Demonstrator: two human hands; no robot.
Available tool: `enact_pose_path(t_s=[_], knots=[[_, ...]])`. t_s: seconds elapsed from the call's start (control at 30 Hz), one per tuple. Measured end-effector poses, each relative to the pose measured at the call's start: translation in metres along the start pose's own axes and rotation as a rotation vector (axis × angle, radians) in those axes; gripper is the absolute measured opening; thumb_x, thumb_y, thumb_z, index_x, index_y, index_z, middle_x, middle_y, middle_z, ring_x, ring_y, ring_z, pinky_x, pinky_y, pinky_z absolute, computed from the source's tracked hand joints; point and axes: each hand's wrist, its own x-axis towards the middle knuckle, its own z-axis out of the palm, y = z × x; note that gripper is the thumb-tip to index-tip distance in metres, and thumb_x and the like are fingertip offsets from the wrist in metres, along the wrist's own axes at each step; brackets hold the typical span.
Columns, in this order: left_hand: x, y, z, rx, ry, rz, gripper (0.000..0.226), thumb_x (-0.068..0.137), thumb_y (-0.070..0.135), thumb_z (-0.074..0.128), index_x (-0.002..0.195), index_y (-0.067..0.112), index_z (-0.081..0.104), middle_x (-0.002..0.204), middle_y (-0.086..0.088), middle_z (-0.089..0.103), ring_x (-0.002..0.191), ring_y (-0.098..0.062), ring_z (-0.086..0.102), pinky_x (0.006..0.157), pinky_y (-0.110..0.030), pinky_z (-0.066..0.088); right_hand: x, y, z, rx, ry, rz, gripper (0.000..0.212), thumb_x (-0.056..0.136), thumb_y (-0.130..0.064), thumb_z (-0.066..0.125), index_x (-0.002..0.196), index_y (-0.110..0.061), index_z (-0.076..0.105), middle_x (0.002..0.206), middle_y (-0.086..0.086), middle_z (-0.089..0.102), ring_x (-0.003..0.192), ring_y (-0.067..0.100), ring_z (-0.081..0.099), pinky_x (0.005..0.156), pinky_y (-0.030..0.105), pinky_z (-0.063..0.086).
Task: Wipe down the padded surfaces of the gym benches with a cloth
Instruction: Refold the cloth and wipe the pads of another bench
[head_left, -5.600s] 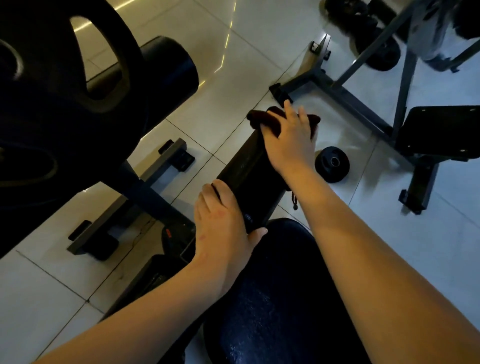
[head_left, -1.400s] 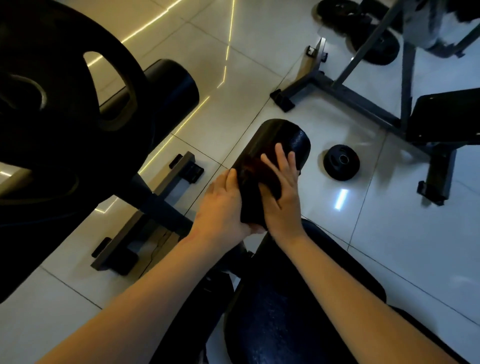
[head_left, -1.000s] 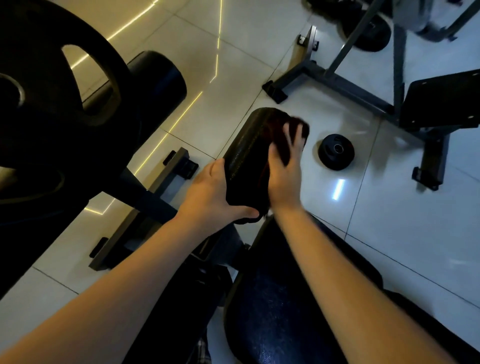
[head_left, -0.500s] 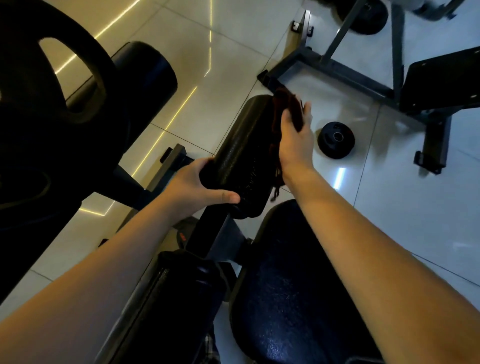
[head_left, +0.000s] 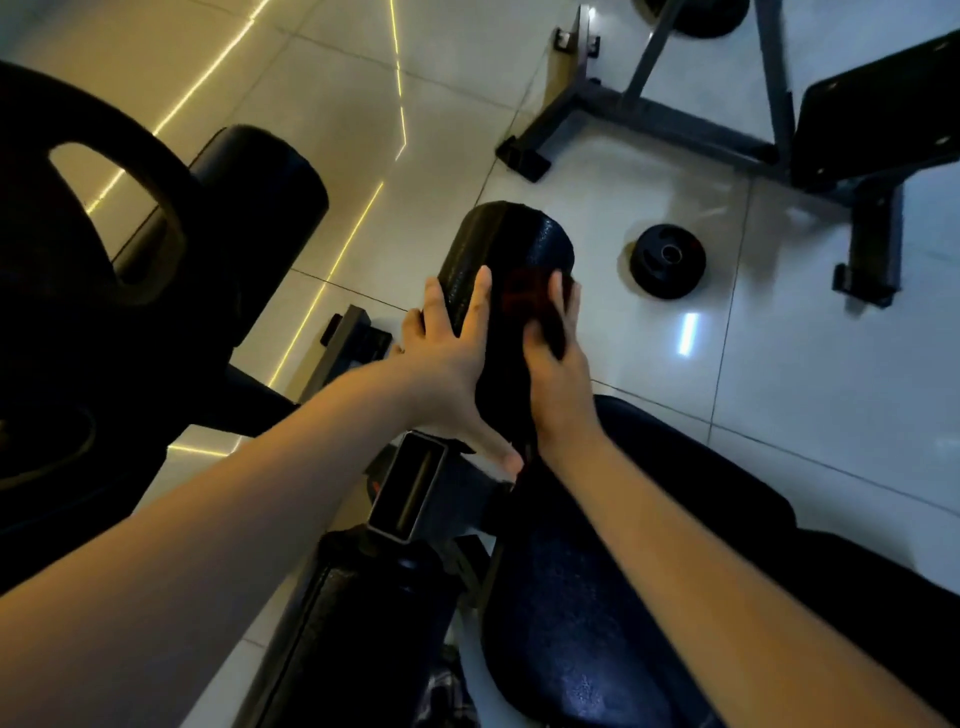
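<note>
A black padded roller (head_left: 511, 239) sticks out ahead of me at the end of the bench. My left hand (head_left: 452, 358) lies against its left side with the fingers spread and fairly straight. My right hand (head_left: 558, 358) presses a dark reddish cloth (head_left: 524, 299) onto the roller's right side, fingers wrapped over the cloth. Below my arms lie the bench's dark padded seat (head_left: 597, 597) and a second black pad (head_left: 363, 623).
A large black weight plate (head_left: 78, 249) and another padded roller (head_left: 260, 208) fill the left. A small weight plate (head_left: 667, 260) lies on the tiled floor to the right. A grey steel frame (head_left: 649, 111) with a black pad (head_left: 878, 119) stands at the back right.
My right hand has drawn the cloth back from the roller's far end toward me. My left hand has slid up from gripping the near end to lying flat on the roller's left side.
</note>
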Motion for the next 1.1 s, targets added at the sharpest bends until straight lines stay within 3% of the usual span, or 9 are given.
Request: enact_pose_path(t_s=[0.13, 0.23, 0.4, 0.47, 0.7, 0.83, 0.97, 1.03, 1.1], knots=[[0.004, -0.004, 0.013, -0.005, 0.161, 0.039, 0.155, 0.055, 0.055, 0.087, 0.135, 0.038, -0.045, 0.152, -0.013, -0.037, 0.146, -0.042, -0.016, 0.118, -0.059, 0.012, 0.057, -0.015, -0.006, -0.062, 0.090, 0.000, 0.061, 0.096, -0.047, 0.046, 0.151, -0.039, 0.020, 0.162, -0.003, 0.012, 0.142, 0.022, 0.029, 0.113, 0.041, 0.034], [0.006, -0.017, 0.015, -0.105, 0.183, 0.106, 0.152, 0.057, 0.047, 0.089, 0.135, 0.045, -0.042, 0.154, -0.007, -0.034, 0.147, -0.038, -0.013, 0.118, -0.057, 0.016, 0.053, -0.013, -0.002, -0.048, 0.099, 0.032, 0.065, 0.092, -0.055, 0.048, 0.149, -0.046, 0.019, 0.161, -0.003, 0.015, 0.143, 0.023, 0.028, 0.114, 0.047, 0.032], [0.011, -0.046, 0.009, -0.424, 0.094, 0.211, 0.154, 0.054, 0.026, 0.094, 0.135, 0.054, -0.034, 0.157, 0.013, -0.018, 0.147, -0.027, 0.005, 0.111, -0.042, 0.036, -0.031, 0.013, 0.012, -0.022, -0.012, -0.034, 0.061, 0.091, -0.049, 0.046, 0.141, -0.062, 0.014, 0.152, -0.038, -0.009, 0.148, 0.008, -0.006, 0.116, 0.059, 0.019], [0.014, -0.050, 0.007, -0.480, 0.067, 0.242, 0.156, 0.049, 0.026, 0.093, 0.141, 0.048, -0.031, 0.156, 0.018, -0.015, 0.146, -0.022, 0.005, 0.107, -0.034, 0.037, -0.056, 0.023, 0.016, 0.014, -0.011, -0.044, 0.063, 0.091, -0.042, 0.048, 0.140, -0.064, 0.015, 0.150, -0.042, -0.009, 0.147, 0.004, -0.008, 0.115, 0.060, 0.021], [0.019, -0.062, 0.006, -0.652, -0.043, 0.245, 0.155, 0.035, 0.045, 0.096, 0.135, 0.067, -0.020, 0.160, 0.010, 0.003, 0.146, -0.025, 0.018, 0.107, -0.058, 0.039, -0.007, 0.008, 0.011, -0.037, 0.046, -0.045, 0.057, 0.094, -0.047, 0.046, 0.140, -0.062, 0.017, 0.155, -0.031, -0.008, 0.148, 0.009, -0.005, 0.118, 0.056, 0.018], [0.023, -0.067, 0.005, -0.661, -0.101, 0.260, 0.154, 0.039, 0.043, 0.094, 0.134, 0.065, -0.025, 0.154, 0.017, 0.005, 0.138, -0.012, 0.020, 0.108, -0.037, 0.038, 0.061, -0.013, -0.005, -0.076, 0.097, 0.002, 0.061, 0.100, -0.041, 0.043, 0.152, -0.036, 0.013, 0.162, -0.009, 0.001, 0.148, 0.021, 0.013, 0.117, 0.050, 0.026], [0.023, -0.067, 0.006, -0.670, -0.117, 0.252, 0.154, 0.045, 0.036, 0.094, 0.137, 0.059, -0.027, 0.149, 0.020, 0.008, 0.134, -0.012, 0.023, 0.086, -0.018, 0.048, 0.054, -0.006, -0.006, 0.015, 0.075, 0.026, 0.061, 0.099, -0.043, 0.044, 0.152, -0.041, 0.012, 0.161, -0.015, 0.002, 0.147, 0.017, 0.015, 0.117, 0.047, 0.026], [0.020, -0.065, 0.005, -0.647, -0.111, 0.226, 0.155, 0.046, 0.029, 0.093, 0.138, 0.057, -0.029, 0.155, 0.012, 0.008, 0.139, -0.019, 0.023, 0.090, -0.027, 0.050, 0.020, 0.004, -0.001, 0.027, 0.035, 0.042, 0.061, 0.097, -0.049, 0.043, 0.147, -0.052, 0.010, 0.160, -0.020, 0.003, 0.147, 0.017, 0.016, 0.115, 0.051, 0.027], [0.019, -0.062, 0.001, -0.559, -0.099, 0.192, 0.161, 0.037, 0.044, 0.093, 0.140, 0.052, -0.030, 0.160, 0.004, 0.007, 0.144, -0.025, 0.021, 0.104, -0.041, 0.043, -0.026, 0.018, 0.007, 0.065, 0.028, 0.070, 0.059, 0.094, -0.051, 0.041, 0.145, -0.058, 0.011, 0.160, -0.018, 0.011, 0.146, 0.014, 0.019, 0.116, 0.049, 0.026]])
